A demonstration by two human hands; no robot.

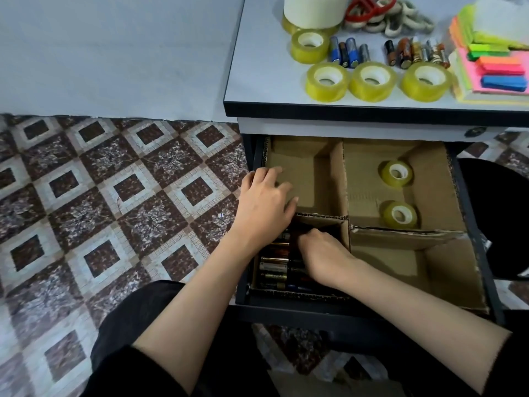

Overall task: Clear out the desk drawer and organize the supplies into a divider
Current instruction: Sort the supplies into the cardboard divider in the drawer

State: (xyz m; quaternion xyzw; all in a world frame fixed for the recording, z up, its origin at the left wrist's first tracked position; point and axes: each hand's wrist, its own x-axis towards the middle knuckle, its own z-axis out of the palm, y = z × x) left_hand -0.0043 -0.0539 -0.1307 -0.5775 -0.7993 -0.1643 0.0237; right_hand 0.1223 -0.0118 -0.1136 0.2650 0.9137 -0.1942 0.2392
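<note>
The desk drawer (pixel 475 253) stands open with a cardboard divider (pixel 345 196) inside. Its near-left compartment holds several batteries (pixel 273 267) lying side by side. My right hand (pixel 323 256) reaches down into that compartment, fingers curled on a battery, with the fingertips hidden. My left hand (pixel 266 199) rests on the divider's left wall, its fingers lying over the far-left compartment. Two yellow tape rolls (pixel 396 173) lie in the far-right compartment. The near-right compartment (pixel 400 270) shows only bare cardboard.
On the desk top (pixel 257 81) above the drawer are several yellow tape rolls (pixel 372 80), more batteries (pixel 347 51), a white tape roll (pixel 313 10), red scissors (pixel 369 7) and stacked sticky notes (pixel 498 73). Patterned tile floor (pixel 114 196) lies to the left.
</note>
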